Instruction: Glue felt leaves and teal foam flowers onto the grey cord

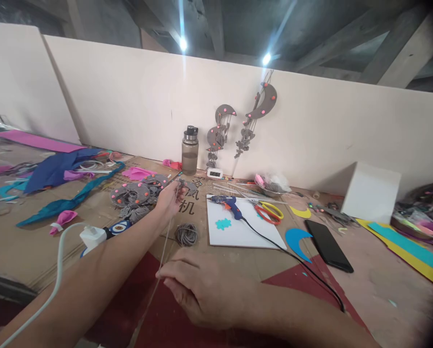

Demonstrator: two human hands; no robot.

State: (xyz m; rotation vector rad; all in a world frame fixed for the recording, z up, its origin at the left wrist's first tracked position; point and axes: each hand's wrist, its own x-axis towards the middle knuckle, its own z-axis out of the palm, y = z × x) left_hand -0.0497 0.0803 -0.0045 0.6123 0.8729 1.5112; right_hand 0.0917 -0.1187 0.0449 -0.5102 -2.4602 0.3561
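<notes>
My left hand [170, 197] is closed at the upper end of a thin grey cord [166, 237], beside grey felt pieces [190, 187]; whether these are in its grip I cannot tell. The cord runs down to my right hand [202, 285], which pinches it between thumb and fingertips close to me. Left of my left hand lie grey crescent shapes [140, 191] dotted with pink and orange pompoms. A coil of grey cord [186, 235] rests on the cardboard between my hands.
A glue gun [233, 205] and scissors [269, 212] lie on a white board [238, 239]. A phone [328, 245] and blue felt crescent [296, 244] are to the right. Behind stand a bottle [190, 154] and hanging crescent ornaments [265, 104]. A white charger cable [60, 261] crosses the left.
</notes>
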